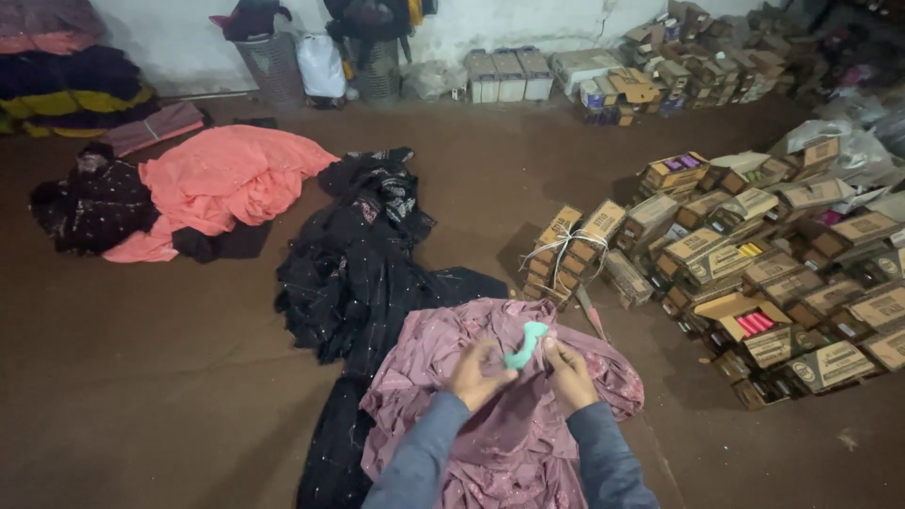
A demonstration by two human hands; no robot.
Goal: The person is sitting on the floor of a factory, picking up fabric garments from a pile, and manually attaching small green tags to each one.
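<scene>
A dusty pink garment (500,415) with small sparkles lies bunched on the brown floor right below me. My left hand (478,374) and my right hand (568,370) are both over it, close together. Between them they pinch a small teal object (524,346) that sticks up from their fingertips. Both arms wear grey-blue sleeves. Exactly what the teal object is cannot be told.
A black garment (358,273) spreads to my left, a salmon one (222,179) and a dark one (90,203) farther left. Several cardboard boxes (754,264) of coloured spools pile up on the right. Folded fabrics (66,75), baskets (273,61) and more boxes line the far wall.
</scene>
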